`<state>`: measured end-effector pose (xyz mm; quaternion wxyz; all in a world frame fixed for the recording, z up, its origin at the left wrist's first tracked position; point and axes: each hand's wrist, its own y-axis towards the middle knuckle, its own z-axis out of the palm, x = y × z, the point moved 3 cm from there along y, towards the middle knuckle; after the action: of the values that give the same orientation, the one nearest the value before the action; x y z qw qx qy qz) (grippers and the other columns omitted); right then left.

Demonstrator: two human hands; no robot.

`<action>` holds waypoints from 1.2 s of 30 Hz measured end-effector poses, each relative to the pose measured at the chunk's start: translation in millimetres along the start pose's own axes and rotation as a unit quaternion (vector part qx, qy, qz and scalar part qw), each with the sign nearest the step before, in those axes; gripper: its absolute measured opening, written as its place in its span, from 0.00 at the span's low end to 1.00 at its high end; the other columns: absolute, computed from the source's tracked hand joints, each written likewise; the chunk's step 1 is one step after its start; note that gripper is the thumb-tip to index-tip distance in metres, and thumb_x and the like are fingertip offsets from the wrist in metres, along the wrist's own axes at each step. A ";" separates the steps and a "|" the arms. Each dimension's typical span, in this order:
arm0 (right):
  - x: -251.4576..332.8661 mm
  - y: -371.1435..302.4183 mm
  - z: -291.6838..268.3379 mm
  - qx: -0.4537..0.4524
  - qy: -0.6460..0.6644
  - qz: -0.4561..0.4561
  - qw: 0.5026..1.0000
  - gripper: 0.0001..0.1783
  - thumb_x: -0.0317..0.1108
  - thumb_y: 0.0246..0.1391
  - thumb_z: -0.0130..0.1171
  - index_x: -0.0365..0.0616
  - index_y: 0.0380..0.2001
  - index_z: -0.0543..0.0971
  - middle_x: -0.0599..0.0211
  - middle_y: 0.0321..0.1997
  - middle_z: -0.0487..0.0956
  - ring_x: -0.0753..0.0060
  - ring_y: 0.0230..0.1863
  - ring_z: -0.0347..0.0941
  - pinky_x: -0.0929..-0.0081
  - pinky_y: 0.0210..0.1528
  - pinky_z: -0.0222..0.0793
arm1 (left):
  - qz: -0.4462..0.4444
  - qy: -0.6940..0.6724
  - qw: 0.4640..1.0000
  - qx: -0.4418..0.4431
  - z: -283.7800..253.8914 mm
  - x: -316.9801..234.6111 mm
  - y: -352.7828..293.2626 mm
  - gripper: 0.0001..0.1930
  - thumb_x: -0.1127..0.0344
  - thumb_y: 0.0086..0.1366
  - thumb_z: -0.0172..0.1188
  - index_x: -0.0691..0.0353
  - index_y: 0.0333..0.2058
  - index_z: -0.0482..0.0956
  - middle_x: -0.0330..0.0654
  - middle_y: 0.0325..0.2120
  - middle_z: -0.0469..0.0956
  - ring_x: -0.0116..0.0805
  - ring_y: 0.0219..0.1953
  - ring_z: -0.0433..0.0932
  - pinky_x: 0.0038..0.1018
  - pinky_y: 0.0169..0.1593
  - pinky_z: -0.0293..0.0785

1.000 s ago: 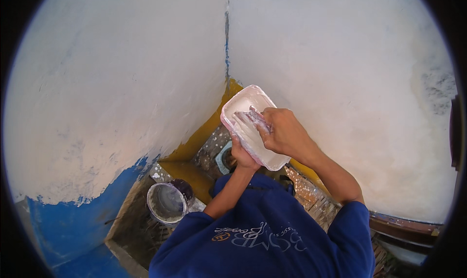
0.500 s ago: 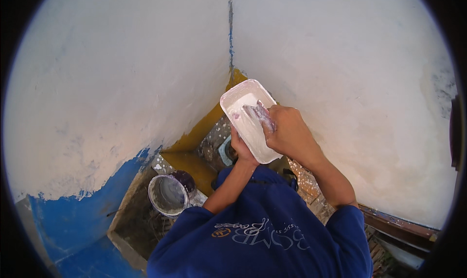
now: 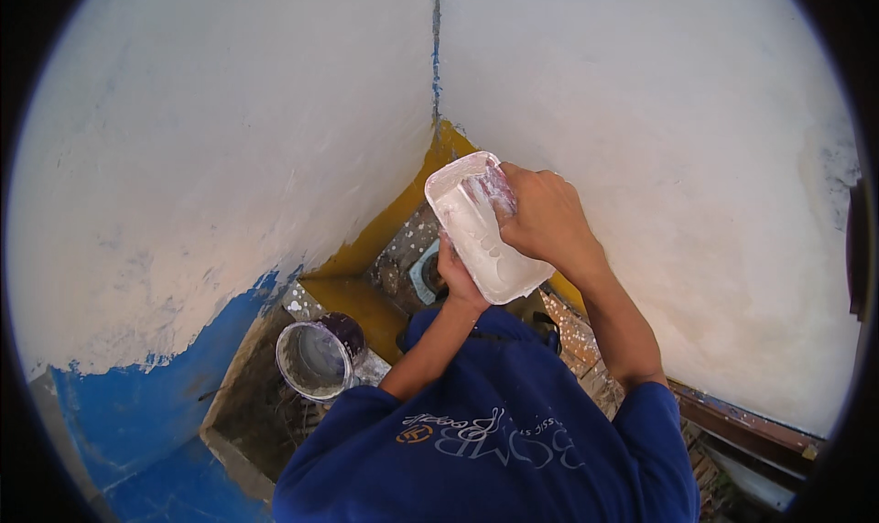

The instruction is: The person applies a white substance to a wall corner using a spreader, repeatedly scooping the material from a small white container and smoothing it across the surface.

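My left hand is closed on the near left side of a white rectangular plastic tray, partly hidden beneath it. Smooth off-white paste coats the tray's inside, with scalloped ridges near its right side. In my right hand is a putty knife smeared with white and purple. Its blade dips into the tray toward the far end, and my fingers hide part of it. The tray is held tilted in front of the corner where two walls meet.
A paint-smeared bucket stands low on the left. White coating covers the left wall above a blue band; the right wall is white too. Yellow paint shows low in the corner. Dark wooden trim runs at lower right.
My right hand has moved the putty knife up toward the tray's far end, leaving ridges in the paste. The tray has shifted slightly to the right.
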<state>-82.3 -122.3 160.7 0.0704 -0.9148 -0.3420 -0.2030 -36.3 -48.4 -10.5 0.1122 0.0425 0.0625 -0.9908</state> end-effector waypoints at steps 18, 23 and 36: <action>-27.6 -5.6 24.1 0.036 0.192 0.013 0.981 0.11 0.26 0.47 0.60 0.32 0.35 0.80 0.47 0.27 0.80 0.52 0.28 0.78 0.61 0.35 0.72 | 0.022 0.079 0.995 -0.053 -16.8 -6.7 12.6 0.33 0.40 0.71 0.38 0.56 0.65 0.59 0.47 0.62 0.66 0.48 0.63 0.66 0.47 0.66 0.61; -67.5 7.3 28.4 0.077 0.432 0.063 0.896 0.12 0.26 0.50 0.60 0.31 0.38 0.81 0.63 0.32 0.83 0.75 0.30 0.77 0.73 0.36 0.73 | -0.005 0.044 0.999 -0.018 -9.5 -12.5 15.9 0.33 0.42 0.72 0.39 0.59 0.66 0.57 0.49 0.62 0.65 0.50 0.63 0.66 0.46 0.65 0.63; -43.5 -26.3 -117.5 -0.175 0.729 -0.024 0.661 0.21 0.26 0.53 0.57 0.29 0.51 0.73 0.60 0.45 0.80 0.69 0.45 0.79 0.70 0.53 0.76 | -0.002 0.052 0.999 -0.005 -59.2 -38.7 -37.8 0.35 0.37 0.69 0.39 0.52 0.67 0.56 0.48 0.62 0.65 0.55 0.61 0.67 0.58 0.62 0.64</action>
<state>-167.3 -159.9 248.8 0.1309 -0.4605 -0.1610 -0.8631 -3.1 4.5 -60.8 0.1071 0.0935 0.0728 -0.9872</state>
